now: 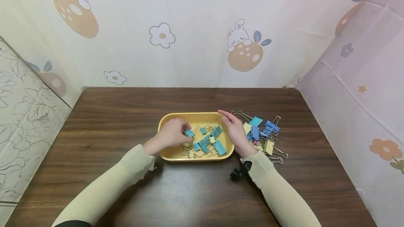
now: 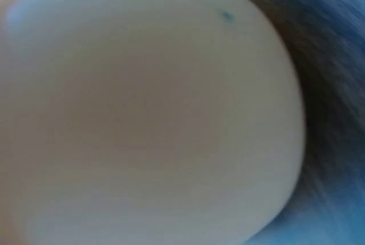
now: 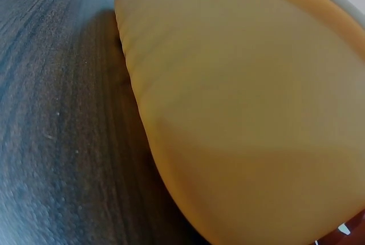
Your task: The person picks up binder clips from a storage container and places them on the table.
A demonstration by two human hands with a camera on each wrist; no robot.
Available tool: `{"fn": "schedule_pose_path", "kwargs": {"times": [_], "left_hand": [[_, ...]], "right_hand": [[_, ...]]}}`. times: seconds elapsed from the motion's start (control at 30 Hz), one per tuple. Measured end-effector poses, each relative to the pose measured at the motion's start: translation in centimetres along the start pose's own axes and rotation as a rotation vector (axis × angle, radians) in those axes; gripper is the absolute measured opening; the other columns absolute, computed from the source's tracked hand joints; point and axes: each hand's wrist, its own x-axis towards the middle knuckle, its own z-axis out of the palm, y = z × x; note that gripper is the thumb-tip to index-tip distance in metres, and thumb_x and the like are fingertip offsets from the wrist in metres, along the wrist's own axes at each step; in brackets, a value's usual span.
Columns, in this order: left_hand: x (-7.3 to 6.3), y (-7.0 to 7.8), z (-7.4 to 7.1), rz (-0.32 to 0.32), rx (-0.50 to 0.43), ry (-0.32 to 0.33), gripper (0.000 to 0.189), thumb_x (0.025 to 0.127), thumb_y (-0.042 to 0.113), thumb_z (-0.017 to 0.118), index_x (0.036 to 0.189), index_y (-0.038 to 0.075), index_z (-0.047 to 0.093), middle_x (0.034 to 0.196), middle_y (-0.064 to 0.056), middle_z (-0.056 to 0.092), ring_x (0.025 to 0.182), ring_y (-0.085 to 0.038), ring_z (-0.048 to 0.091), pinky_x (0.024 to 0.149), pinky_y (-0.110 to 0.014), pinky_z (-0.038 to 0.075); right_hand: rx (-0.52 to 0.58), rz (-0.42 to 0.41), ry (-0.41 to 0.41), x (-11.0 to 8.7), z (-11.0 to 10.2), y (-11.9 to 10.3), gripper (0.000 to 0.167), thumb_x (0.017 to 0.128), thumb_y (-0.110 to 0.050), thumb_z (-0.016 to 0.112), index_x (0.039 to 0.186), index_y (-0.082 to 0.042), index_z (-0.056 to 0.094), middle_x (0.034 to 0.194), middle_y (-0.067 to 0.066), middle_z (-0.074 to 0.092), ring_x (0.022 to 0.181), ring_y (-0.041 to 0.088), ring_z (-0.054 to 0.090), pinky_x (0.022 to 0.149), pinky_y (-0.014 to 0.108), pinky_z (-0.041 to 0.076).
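In the head view, a yellow tray holds several teal and pale yellow binder clips. My left hand reaches over its left end, thumb and fingers pinching a small teal binder clip. Around the tray's right end, my right hand holds the rim, with the thumb over the edge and the other fingers along the outside. The right wrist view is filled by the tray's outer wall. A blurred pale surface covers most of the left wrist view and hides the fingers.
Right of the tray, beside my right hand, lies a loose pile of blue, teal and pale yellow binder clips with wire handles sticking out. A dark wooden table bears everything, and a patterned curtain hangs along its back edge.
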Motion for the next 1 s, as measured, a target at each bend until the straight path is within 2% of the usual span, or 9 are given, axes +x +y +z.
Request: {"fn": "schedule_pose_path", "kwargs": {"times": [0.17, 0.3, 0.47, 0.67, 0.83, 0.9, 1.0], "left_hand": [[-1.2, 0.3, -1.4, 0.054, -0.066, 0.079, 0.032, 0.073, 0.024, 0.078, 0.101, 0.010, 0.071, 0.090, 0.004, 0.067, 0.079, -0.011, 0.064, 0.075, -0.033, 0.051], [-2.5, 0.4, -2.6, 0.051, -0.108, 0.147, 0.034, 0.074, 0.023, 0.076, 0.105, 0.012, 0.071, 0.097, 0.004, 0.065, 0.086, -0.016, 0.065, 0.074, -0.035, 0.051], [-4.3, -0.5, -4.0, 0.036, -0.113, 0.241, 0.036, 0.075, 0.022, 0.074, 0.110, 0.015, 0.072, 0.100, 0.005, 0.064, 0.089, -0.016, 0.064, 0.071, -0.035, 0.051], [-6.1, -2.5, -5.5, 0.016, -0.098, 0.340, 0.033, 0.077, 0.020, 0.072, 0.109, 0.014, 0.073, 0.099, 0.005, 0.065, 0.090, -0.018, 0.063, 0.072, -0.036, 0.046], [-7.1, -4.8, -6.4, -0.014, -0.100, 0.423, 0.033, 0.079, 0.015, 0.071, 0.111, 0.011, 0.072, 0.099, 0.002, 0.066, 0.091, -0.019, 0.064, 0.076, -0.038, 0.044], [-7.3, -6.0, -6.5, -0.042, -0.108, 0.434, 0.034, 0.079, 0.013, 0.070, 0.113, 0.010, 0.071, 0.101, 0.000, 0.066, 0.090, -0.020, 0.066, 0.076, -0.038, 0.045], [-7.6, -7.5, -6.5, -0.099, -0.101, 0.410, 0.035, 0.080, 0.013, 0.070, 0.115, 0.008, 0.070, 0.105, -0.004, 0.067, 0.091, -0.023, 0.067, 0.076, -0.039, 0.045]], "right_hand": [[0.009, -0.013, -0.002, -0.1, 0.1, -0.1, 0.037, 0.108, -0.020, 0.043, 0.142, -0.013, 0.055, 0.148, 0.005, 0.048, 0.132, 0.022, 0.046, 0.108, 0.042, 0.037], [0.016, -0.012, 0.002, -0.1, 0.1, -0.2, 0.036, 0.108, -0.020, 0.043, 0.141, -0.014, 0.056, 0.147, 0.005, 0.049, 0.132, 0.023, 0.047, 0.108, 0.042, 0.038], [0.019, -0.009, 0.001, -0.1, 0.2, -0.2, 0.036, 0.108, -0.021, 0.043, 0.141, -0.015, 0.057, 0.146, 0.005, 0.049, 0.132, 0.023, 0.047, 0.108, 0.042, 0.038], [0.016, -0.006, 0.014, -0.1, 0.2, -0.1, 0.036, 0.108, -0.020, 0.043, 0.140, -0.015, 0.057, 0.146, 0.005, 0.050, 0.131, 0.023, 0.048, 0.107, 0.042, 0.039], [0.024, -0.002, 0.018, 0.0, 0.1, 0.0, 0.035, 0.108, -0.020, 0.044, 0.140, -0.015, 0.057, 0.146, 0.004, 0.050, 0.130, 0.022, 0.048, 0.107, 0.041, 0.039], [0.018, 0.002, 0.015, -0.1, 0.1, 0.0, 0.036, 0.108, -0.020, 0.043, 0.140, -0.016, 0.057, 0.147, 0.004, 0.049, 0.132, 0.023, 0.047, 0.108, 0.042, 0.038], [0.011, 0.005, 0.011, 0.0, 0.0, 0.1, 0.036, 0.108, -0.021, 0.043, 0.141, -0.018, 0.057, 0.148, 0.003, 0.048, 0.133, 0.023, 0.046, 0.108, 0.043, 0.038]]}}
